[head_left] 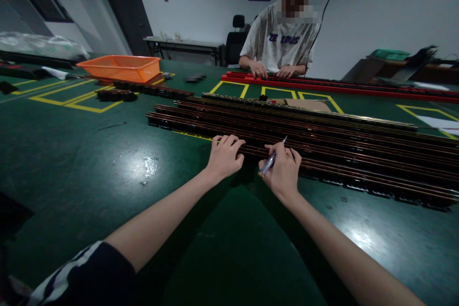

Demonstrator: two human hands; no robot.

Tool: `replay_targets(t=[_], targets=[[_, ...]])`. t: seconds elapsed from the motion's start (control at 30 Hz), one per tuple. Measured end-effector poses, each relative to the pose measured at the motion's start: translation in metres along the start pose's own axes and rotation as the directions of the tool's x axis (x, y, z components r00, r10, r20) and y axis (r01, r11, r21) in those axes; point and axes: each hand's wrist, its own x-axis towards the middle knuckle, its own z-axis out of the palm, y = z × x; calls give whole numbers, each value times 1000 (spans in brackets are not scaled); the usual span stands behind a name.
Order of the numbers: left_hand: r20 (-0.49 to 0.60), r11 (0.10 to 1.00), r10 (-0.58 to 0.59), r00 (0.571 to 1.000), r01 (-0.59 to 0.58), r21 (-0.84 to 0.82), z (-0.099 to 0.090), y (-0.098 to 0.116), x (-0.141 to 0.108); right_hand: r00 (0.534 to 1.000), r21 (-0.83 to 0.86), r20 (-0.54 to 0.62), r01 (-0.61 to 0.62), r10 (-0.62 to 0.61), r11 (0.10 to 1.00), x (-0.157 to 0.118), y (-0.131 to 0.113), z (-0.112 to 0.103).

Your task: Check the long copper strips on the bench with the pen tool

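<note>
Many long dark strips (333,143) with coppery edges are lying side by side across the green worktop (89,162), running roughly parallel, an arrangement that is probably keeping their near edge within easy reach. The left hand (225,155) is resting at that edge, its fingers curled over the nearest strips and its thumb standing apart from the forefinger; it seems to be steadying them rather than lifting, though deep shadow is hiding whether anything is being pinched, so I cannot tell. The right hand (286,170) is gripping a slim tool (268,164) with a translucent handle, the thin shaft slanting up and away past the fingers. The handle is lying tucked against the hand, which is presumably leaving a fingertip free to reach the strips. Yellow tape (84,107) is marking out areas on the worktop, likely to give things set places, and a piece of cardboard (310,104) is lying behind the strips. Farther left, an orange tray (143,72) is standing near some short dark pieces (116,95), while a thin rod (112,126) is lying alone. Opposite, a person (279,43) is resting both hands at a long red bar (322,86)
</note>
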Motion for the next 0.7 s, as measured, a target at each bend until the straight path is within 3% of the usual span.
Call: replay_targets(t=[0.7], targets=[[26, 1000, -2, 1000, 2, -11, -2, 2, 0, 1000, -1, -15, -14, 14, 1000, -2, 3, 1]])
